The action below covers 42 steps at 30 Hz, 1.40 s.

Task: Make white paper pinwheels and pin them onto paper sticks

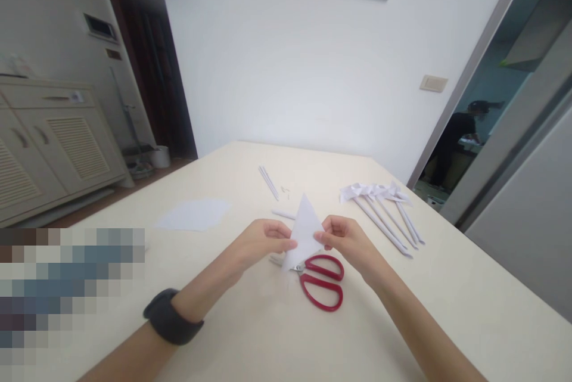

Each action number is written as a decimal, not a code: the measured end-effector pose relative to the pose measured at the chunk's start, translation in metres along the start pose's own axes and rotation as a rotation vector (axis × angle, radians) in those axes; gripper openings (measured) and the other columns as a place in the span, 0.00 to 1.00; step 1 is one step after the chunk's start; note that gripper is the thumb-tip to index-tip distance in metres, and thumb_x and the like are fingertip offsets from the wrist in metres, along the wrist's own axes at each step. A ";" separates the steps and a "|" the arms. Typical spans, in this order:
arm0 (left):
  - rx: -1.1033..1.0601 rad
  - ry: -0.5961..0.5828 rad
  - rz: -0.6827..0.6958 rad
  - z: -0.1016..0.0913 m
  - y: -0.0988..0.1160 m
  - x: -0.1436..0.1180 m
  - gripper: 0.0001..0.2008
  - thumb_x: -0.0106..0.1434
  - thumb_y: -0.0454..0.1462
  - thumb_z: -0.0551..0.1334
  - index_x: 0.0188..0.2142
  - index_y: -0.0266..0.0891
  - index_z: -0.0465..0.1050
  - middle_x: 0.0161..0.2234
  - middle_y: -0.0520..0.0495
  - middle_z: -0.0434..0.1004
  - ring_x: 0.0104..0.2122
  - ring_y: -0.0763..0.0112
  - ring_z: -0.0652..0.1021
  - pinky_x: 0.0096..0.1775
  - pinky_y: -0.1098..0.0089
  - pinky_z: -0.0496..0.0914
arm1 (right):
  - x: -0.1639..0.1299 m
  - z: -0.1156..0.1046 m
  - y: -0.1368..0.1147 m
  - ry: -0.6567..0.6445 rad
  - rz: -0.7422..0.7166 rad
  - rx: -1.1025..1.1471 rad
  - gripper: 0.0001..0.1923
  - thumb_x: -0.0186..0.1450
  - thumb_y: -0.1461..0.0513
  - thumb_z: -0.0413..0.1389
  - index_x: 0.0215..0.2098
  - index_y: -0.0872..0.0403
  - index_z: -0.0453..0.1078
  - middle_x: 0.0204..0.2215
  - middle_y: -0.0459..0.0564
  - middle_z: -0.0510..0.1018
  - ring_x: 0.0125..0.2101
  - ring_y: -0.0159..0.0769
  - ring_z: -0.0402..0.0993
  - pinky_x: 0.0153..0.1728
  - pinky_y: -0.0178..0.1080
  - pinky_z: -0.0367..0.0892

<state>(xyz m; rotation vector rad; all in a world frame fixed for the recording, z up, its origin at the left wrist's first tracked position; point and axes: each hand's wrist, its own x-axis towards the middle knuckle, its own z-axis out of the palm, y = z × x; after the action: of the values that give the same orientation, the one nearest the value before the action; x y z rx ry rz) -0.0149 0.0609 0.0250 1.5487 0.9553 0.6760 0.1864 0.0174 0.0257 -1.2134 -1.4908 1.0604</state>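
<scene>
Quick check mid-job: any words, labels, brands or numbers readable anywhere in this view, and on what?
None can be read.
Folded paper, held by left hand and right hand: blank.
Red scissors: no brand visible.
Cabinet sticker: too small and blurred.
Wall panel: too blurred.

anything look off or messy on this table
Nothing stands out. Both hands, left hand and right hand, pinch a folded white paper triangle above red-handled scissors. The finished paper pinwheels lie together, undamaged; nothing is spilled.
</scene>
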 end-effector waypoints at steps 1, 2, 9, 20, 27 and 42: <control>-0.001 0.010 0.006 0.000 0.000 0.000 0.10 0.48 0.40 0.66 0.28 0.36 0.73 0.26 0.48 0.77 0.28 0.69 0.75 0.32 0.72 0.65 | 0.000 -0.001 0.000 0.000 -0.002 0.004 0.10 0.56 0.59 0.57 0.24 0.55 0.62 0.21 0.42 0.67 0.23 0.27 0.62 0.26 0.32 0.58; -0.001 0.019 0.013 0.000 0.000 0.001 0.10 0.48 0.40 0.66 0.27 0.36 0.73 0.24 0.49 0.76 0.27 0.70 0.74 0.31 0.72 0.65 | 0.000 -0.001 0.000 -0.001 -0.004 0.005 0.09 0.56 0.59 0.57 0.24 0.55 0.62 0.21 0.43 0.67 0.23 0.27 0.63 0.26 0.32 0.58; -0.035 0.132 0.049 0.007 0.000 0.000 0.10 0.49 0.41 0.65 0.28 0.36 0.74 0.30 0.46 0.77 0.31 0.66 0.75 0.35 0.70 0.67 | 0.000 0.001 0.003 0.035 -0.004 -0.028 0.11 0.56 0.59 0.57 0.23 0.55 0.61 0.19 0.42 0.66 0.22 0.28 0.63 0.25 0.32 0.57; -0.086 0.169 0.088 0.011 -0.001 0.000 0.11 0.53 0.41 0.63 0.31 0.36 0.74 0.33 0.46 0.77 0.33 0.68 0.74 0.35 0.71 0.67 | 0.001 0.006 0.005 0.041 0.006 -0.028 0.12 0.55 0.58 0.57 0.22 0.55 0.59 0.19 0.41 0.64 0.22 0.27 0.61 0.24 0.32 0.56; -0.004 0.226 0.126 0.009 0.000 -0.001 0.11 0.53 0.42 0.62 0.31 0.36 0.75 0.31 0.47 0.77 0.33 0.67 0.74 0.35 0.71 0.66 | -0.001 0.007 0.005 0.010 -0.003 -0.025 0.12 0.56 0.57 0.56 0.23 0.54 0.59 0.19 0.42 0.64 0.22 0.27 0.60 0.24 0.32 0.55; -0.032 0.243 0.130 0.006 -0.003 0.001 0.14 0.53 0.44 0.63 0.34 0.36 0.76 0.36 0.44 0.78 0.36 0.65 0.75 0.39 0.68 0.67 | -0.004 0.012 0.004 -0.045 0.027 -0.049 0.12 0.56 0.58 0.56 0.22 0.54 0.58 0.19 0.41 0.62 0.20 0.26 0.57 0.21 0.31 0.52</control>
<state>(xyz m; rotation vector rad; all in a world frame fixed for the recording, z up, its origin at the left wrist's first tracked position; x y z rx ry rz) -0.0100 0.0590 0.0203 1.5337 1.0226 0.9842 0.1755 0.0134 0.0182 -1.2547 -1.5472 1.0812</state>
